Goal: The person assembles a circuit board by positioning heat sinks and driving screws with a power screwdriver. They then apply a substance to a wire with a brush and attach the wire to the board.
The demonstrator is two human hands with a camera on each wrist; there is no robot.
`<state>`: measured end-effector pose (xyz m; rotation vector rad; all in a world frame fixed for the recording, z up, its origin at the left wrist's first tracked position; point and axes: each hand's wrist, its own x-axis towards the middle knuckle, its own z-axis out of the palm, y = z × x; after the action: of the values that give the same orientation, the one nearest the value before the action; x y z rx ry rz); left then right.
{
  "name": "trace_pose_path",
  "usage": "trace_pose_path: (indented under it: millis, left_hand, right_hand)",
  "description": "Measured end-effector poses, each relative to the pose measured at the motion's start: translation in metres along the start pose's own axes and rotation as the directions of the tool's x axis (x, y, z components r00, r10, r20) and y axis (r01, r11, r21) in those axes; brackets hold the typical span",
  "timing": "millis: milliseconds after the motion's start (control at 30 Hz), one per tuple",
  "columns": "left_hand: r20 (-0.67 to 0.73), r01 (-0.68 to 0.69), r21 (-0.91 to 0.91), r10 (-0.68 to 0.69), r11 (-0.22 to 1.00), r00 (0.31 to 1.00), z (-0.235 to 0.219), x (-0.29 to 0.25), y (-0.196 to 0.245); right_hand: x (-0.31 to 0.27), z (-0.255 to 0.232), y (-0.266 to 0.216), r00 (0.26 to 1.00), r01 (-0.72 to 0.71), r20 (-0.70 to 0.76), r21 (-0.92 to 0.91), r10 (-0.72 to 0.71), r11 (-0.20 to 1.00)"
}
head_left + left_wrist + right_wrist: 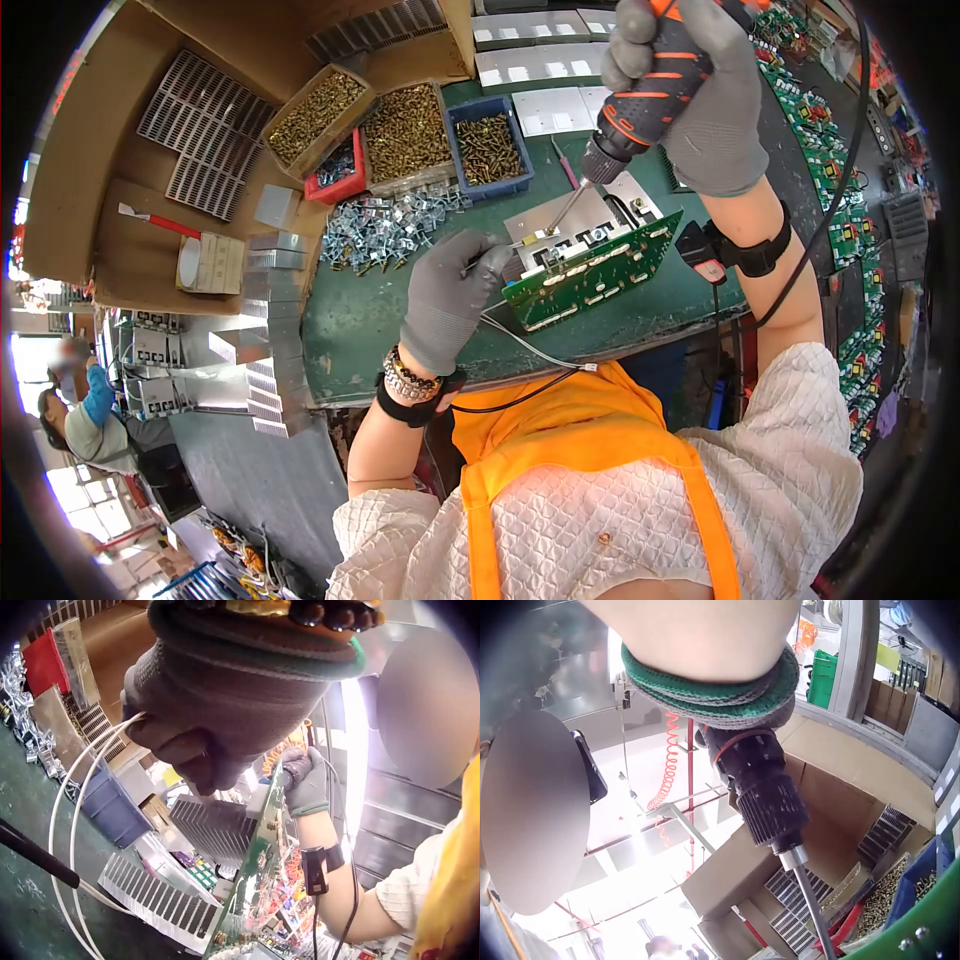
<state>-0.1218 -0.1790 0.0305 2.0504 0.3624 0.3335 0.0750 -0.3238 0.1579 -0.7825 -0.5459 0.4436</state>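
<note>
My gloved right hand (722,120) grips a black and orange power drill (645,105). Its long driver bit (570,208) slants down to the metal parts along the upper edge of a green circuit board (595,272). The board stands tilted on the bench, beside a finned heat sink (161,900). At the board's left end my gloved left hand (452,295) has its fingers curled, pinching a white wire (90,754) that loops down beside the board. The drill's chuck (774,810) and bit show large in the right wrist view; the bit's tip is hidden there.
Behind the board stand a blue bin (490,150) and a clear bin (405,135) of brass screws. Metal clips (375,230) lie heaped at the left. A large cardboard box (110,150) holds slotted metal plates. A black cable (845,190) hangs at the right.
</note>
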Motion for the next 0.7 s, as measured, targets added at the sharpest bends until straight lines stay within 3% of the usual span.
trace_pose_path:
  millis: [100,167,233,300,367,433,500,567,700]
  left_hand:
    - [0.013,0.050,-0.087,-0.049,0.995,0.999,0.003,0.000,0.000]
    - [-0.022,0.031,-0.221,-0.036,0.975,0.999,0.007,-0.001,0.001]
    - [-0.017,0.031,-0.212,-0.035,0.977,0.999,0.008,-0.001,-0.001]
    - [-0.013,0.030,-0.205,-0.033,0.978,0.999,0.009,-0.003,-0.005]
    - [0.040,0.111,-0.296,-0.104,0.949,0.994,0.011,-0.004,-0.009]
    - [0.031,0.099,-0.273,-0.094,0.957,0.995,0.012,-0.004,-0.012]
    - [0.024,0.084,-0.248,-0.080,0.965,0.997,0.014,-0.003,-0.016]
    - [0.057,0.134,-0.400,-0.122,0.907,0.991,0.016,-0.002,-0.021]
    - [0.055,0.137,-0.363,-0.125,0.922,0.991,0.014,-0.002,-0.017]
  right_hand:
    - [0.008,0.007,0.005,0.999,-0.051,-0.005,0.033,0.051,0.998]
    - [0.013,0.010,0.004,0.994,-0.080,0.075,-0.082,0.086,0.993]
    - [0.018,0.022,0.007,0.993,-0.119,0.007,-0.044,0.120,0.992]
    - [0.026,0.029,0.009,0.984,-0.164,0.027,-0.240,0.176,0.957]
    - [0.029,0.034,0.012,0.979,-0.190,0.026,-0.241,0.202,0.952]
    - [0.035,0.036,0.016,0.959,-0.238,0.073,-0.312,0.273,0.920]
    - [0.038,0.043,0.021,0.960,-0.257,0.037,-0.285,0.279,0.924]
    - [0.045,0.041,0.027,0.949,-0.248,0.109,-0.314,0.295,0.916]
    - [0.050,0.045,0.034,0.943,-0.237,0.154,-0.307,0.294,0.922]
